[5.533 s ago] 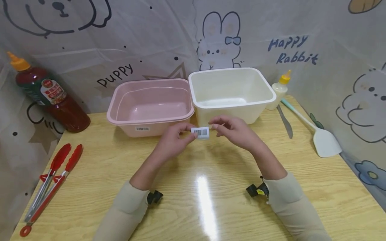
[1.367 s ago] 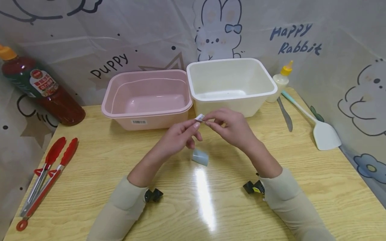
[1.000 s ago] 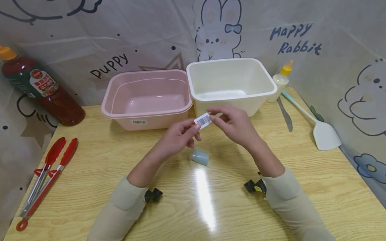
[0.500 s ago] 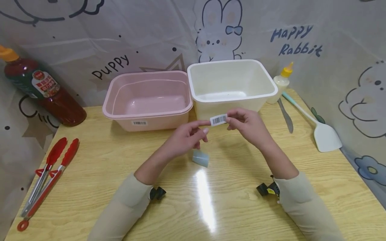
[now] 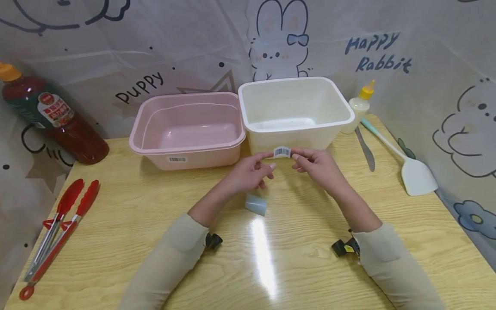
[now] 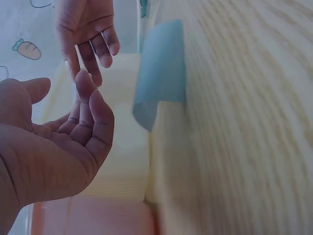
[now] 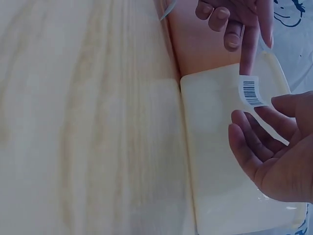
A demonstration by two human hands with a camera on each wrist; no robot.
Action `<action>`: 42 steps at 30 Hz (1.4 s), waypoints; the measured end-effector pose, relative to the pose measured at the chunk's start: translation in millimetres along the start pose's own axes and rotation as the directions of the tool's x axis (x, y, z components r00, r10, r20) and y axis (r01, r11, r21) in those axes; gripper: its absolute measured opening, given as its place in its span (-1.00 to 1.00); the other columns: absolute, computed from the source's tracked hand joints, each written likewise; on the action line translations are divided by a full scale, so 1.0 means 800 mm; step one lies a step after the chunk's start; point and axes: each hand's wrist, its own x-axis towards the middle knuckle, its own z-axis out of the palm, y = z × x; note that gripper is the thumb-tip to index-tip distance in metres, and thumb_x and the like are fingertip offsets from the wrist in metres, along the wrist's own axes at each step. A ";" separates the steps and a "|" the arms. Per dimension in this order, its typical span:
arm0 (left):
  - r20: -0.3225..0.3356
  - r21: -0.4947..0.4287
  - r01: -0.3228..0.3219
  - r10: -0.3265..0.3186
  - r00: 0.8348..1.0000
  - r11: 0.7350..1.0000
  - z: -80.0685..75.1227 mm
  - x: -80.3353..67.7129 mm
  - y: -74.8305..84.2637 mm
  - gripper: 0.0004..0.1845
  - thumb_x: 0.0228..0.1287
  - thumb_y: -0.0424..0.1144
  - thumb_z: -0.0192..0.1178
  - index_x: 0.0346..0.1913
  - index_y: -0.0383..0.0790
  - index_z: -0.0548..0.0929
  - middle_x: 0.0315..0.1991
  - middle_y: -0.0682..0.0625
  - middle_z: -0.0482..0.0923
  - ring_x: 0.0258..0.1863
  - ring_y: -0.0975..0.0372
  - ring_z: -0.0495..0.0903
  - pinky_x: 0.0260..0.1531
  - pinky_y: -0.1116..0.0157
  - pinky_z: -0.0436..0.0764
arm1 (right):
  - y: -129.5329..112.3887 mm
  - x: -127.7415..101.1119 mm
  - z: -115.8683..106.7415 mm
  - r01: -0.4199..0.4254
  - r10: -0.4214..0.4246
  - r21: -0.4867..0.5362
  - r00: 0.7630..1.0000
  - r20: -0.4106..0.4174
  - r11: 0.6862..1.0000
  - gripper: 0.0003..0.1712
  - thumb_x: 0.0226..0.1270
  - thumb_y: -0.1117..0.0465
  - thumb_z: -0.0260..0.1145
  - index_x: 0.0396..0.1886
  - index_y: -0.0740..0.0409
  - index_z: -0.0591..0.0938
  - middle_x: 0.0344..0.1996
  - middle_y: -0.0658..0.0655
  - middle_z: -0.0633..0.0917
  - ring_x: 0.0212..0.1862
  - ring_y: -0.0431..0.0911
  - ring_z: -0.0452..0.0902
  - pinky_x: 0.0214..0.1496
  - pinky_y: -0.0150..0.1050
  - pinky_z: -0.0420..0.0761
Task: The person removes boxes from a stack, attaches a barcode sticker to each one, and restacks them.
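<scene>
A small white barcode sticker bridges my two index fingertips, bowed slightly upward in front of the white bin. My left hand touches its left end with a straight index finger, the thumb held apart below. At the right end, the index fingertip of my right hand meets the sticker, with the thumb a little off it. The barcode side of the sticker shows in the right wrist view. A curled pale-blue piece of backing paper lies on the table below my hands.
Left of the white bin stands a pink bin bearing a barcode label. Red-tipped tongs and a large sauce bottle are far left. A small yellow-capped bottle, a knife and a white spatula are right.
Earlier the sticker was peeled from the blue backing, which dropped to the table. Since half a second ago my left hand has moved right and the right thumb has come off the now bowed sticker.
</scene>
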 end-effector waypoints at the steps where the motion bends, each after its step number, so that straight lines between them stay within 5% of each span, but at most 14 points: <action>1: -0.001 0.007 0.003 -0.003 1.000 1.000 0.001 0.003 -0.001 -0.41 0.54 0.03 0.09 0.53 -0.01 0.32 -0.04 -0.21 0.73 -0.43 0.14 0.65 -0.30 0.10 0.69 | 0.001 0.000 -0.001 -0.008 0.008 -0.011 1.000 0.002 1.000 -0.50 0.60 0.02 0.13 0.34 0.23 0.57 0.17 0.36 0.67 0.04 0.12 0.71 0.14 0.00 0.69; 10: 0.017 0.079 0.022 -0.024 1.000 0.997 0.012 0.021 -0.005 -0.37 0.54 0.08 0.07 0.55 -0.04 0.29 -0.06 -0.16 0.74 -0.32 0.01 0.71 -0.26 0.11 0.71 | 0.012 0.005 -0.007 -0.005 0.013 -0.188 0.999 0.037 0.982 -0.51 0.56 0.01 0.17 0.33 0.13 0.59 0.03 0.27 0.75 -0.12 0.11 0.63 -0.37 -0.31 0.48; 15: 0.008 0.049 0.054 -0.054 0.999 0.997 0.015 0.026 -0.004 -0.38 0.54 0.07 0.07 0.54 -0.05 0.31 -0.05 -0.15 0.73 -0.30 0.01 0.71 -0.26 0.11 0.71 | 0.015 0.014 -0.004 -0.030 0.032 -0.181 0.999 0.006 0.983 -0.56 0.54 0.05 0.21 0.25 0.17 0.65 -0.04 0.27 0.79 -0.16 0.10 0.67 -0.47 -0.35 0.43; 29: -0.012 0.056 0.074 -0.073 0.997 0.996 0.018 0.031 -0.008 -0.32 0.53 0.07 0.07 0.57 -0.11 0.23 -0.12 -0.06 0.72 -0.31 0.05 0.70 -0.34 0.19 0.67 | 0.014 0.017 -0.004 -0.017 0.018 -0.175 1.000 0.008 0.984 -0.54 0.56 0.08 0.21 0.29 0.23 0.61 0.01 0.32 0.76 -0.08 0.08 0.71 -0.39 -0.41 0.52; 42: -0.011 0.062 0.069 -0.069 0.998 0.996 0.019 0.032 -0.009 -0.29 0.52 0.07 0.08 0.57 -0.16 0.21 -0.08 -0.10 0.73 -0.33 0.04 0.70 -0.41 0.22 0.64 | 0.022 0.019 -0.005 -0.052 0.058 -0.115 0.997 0.048 0.992 -0.51 0.58 0.14 0.13 0.35 0.33 0.52 0.20 0.34 0.66 0.03 0.09 0.74 0.04 -0.17 0.73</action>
